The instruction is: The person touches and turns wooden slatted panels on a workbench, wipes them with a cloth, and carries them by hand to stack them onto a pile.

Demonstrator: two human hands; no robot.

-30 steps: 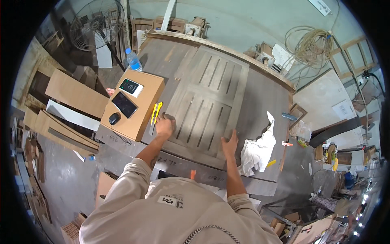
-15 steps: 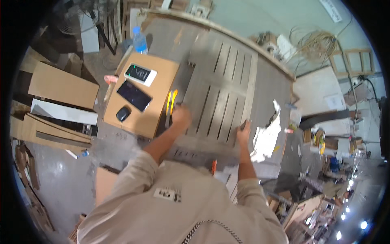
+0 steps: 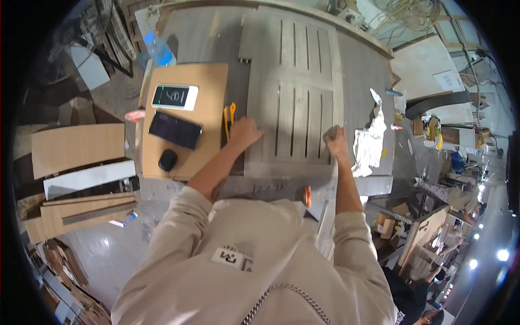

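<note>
A grey-brown slatted wooden panel [image 3: 264,103] lies flat on the workbench in front of me, with two rows of long narrow slots. At its left edge my left hand [image 3: 245,132] is closed, its thumb lying over the top face and the other fingers mostly hidden. My right hand [image 3: 337,143] holds the opposite edge near the front, thumb on the face and fingers at the side. Just left of my left hand lies a yellow and black utility knife [image 3: 229,116], partly on a cardboard sheet [image 3: 208,157]. Crumpled white material [image 3: 370,146] rests right of my right hand.
The cardboard carries a white device with a screen [image 3: 174,96], a dark smartphone [image 3: 175,130] and a black mouse-like object [image 3: 168,160]. A water bottle [image 3: 159,50] stands behind it. An orange object [image 3: 307,196] sits at the bench's front edge. Boards [image 3: 78,149] lie left.
My view has turned, so the bench looks straighter. My left hand's thumb now reaches over the panel's face. My right hand stays at the panel's right edge.
</note>
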